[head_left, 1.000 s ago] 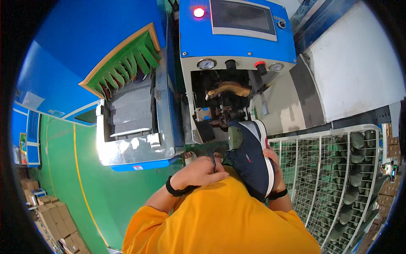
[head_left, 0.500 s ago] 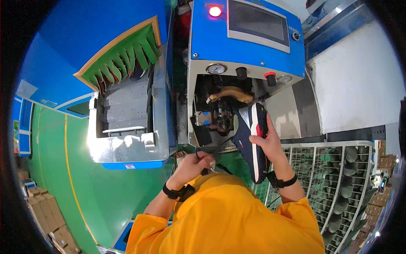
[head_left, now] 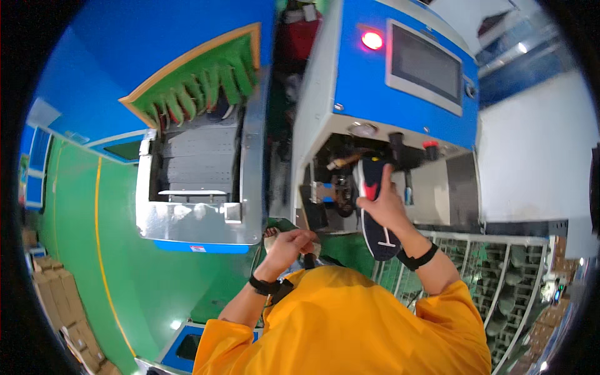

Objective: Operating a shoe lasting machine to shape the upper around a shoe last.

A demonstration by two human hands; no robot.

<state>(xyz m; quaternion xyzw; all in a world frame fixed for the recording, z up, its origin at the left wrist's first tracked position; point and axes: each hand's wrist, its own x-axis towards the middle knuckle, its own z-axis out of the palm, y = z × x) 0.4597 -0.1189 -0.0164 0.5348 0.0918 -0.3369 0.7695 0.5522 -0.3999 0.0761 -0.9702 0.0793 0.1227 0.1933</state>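
Observation:
My right hand [head_left: 389, 207] is closed around a dark navy shoe [head_left: 376, 236], its thumb across the sole. The sole is dark with a red patch, a white edge and a white mark near the lower end. The shoe hangs in front of the opening of a blue and white machine [head_left: 350, 75], beside the metal clamp parts [head_left: 342, 194] inside, and hides some of them. My left hand [head_left: 290, 247] is curled close to my body, below the machine's left edge. Its fingers are pressed together, and what they hold cannot be made out.
A screen [head_left: 426, 67], a lit red lamp [head_left: 372, 40] and knobs are on the machine's front. On the left stands a metal conveyor [head_left: 187, 219] with a green strip curtain [head_left: 200, 90]. A white wire rack [head_left: 459, 256] of grey sole-shaped pieces stands at the right.
The shoe has turned in my right hand, so its sole now faces up more fully. My left hand stays closed near my body. The view has swung, shifting the machine rightward and tilting it.

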